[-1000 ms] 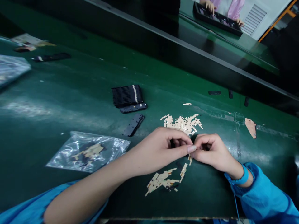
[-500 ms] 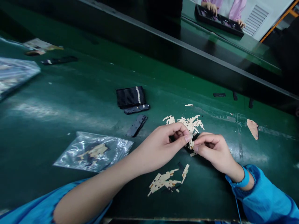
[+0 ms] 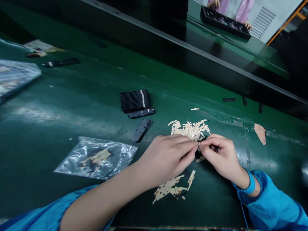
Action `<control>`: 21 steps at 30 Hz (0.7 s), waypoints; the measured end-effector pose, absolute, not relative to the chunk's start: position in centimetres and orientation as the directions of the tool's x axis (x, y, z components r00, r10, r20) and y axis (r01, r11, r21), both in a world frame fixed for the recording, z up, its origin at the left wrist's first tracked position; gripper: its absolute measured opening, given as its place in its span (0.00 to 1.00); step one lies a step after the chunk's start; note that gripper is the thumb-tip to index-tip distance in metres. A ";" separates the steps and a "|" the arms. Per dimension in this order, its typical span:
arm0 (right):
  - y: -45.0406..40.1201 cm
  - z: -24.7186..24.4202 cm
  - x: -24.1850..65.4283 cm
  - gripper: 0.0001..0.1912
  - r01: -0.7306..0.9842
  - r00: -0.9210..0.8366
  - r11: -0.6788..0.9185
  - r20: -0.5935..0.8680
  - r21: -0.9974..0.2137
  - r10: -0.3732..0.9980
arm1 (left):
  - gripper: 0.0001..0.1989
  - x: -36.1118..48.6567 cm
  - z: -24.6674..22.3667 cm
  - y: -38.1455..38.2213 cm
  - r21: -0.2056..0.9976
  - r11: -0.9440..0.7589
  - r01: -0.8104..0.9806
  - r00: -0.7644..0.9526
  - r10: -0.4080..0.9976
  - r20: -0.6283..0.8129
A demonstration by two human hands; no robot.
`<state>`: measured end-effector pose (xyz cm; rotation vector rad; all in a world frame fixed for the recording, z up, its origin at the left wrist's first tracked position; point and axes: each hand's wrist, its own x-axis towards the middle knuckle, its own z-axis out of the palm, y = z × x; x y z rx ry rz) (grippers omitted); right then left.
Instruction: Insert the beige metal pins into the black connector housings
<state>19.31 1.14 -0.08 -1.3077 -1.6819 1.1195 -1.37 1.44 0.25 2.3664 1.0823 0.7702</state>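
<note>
Left hand [image 3: 168, 157] and right hand [image 3: 220, 155] together, both pinching small piece [image 3: 199, 146]; pale strips [image 3: 190, 130] heaped just beyond on tabletop [image 3: 216, 202].

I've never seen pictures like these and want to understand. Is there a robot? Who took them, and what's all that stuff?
No robot here: these are a person's own bare hands. Every picture comes from one camera on that person's head, looking forward and down. The right hand seems to pinch a tiny pale piece, mostly hidden; the left hand meets it there, but I can't tell its grip. On the green table, a pile of cream pieces lies just beyond the hands; a smaller heap lies nearer the camera. To the left are a clear bag with things inside and a stack of thin black parts. Farther off, someone in pink sleeves is by a black tray.
</note>
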 end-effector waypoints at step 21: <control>3.0 0.3 19.8 0.08 0.472 -0.439 0.212 -0.020 -0.856 0.898 | 0.07 -2.4 0.8 3.5 0.968 0.092 0.235 0.461 0.866 -0.194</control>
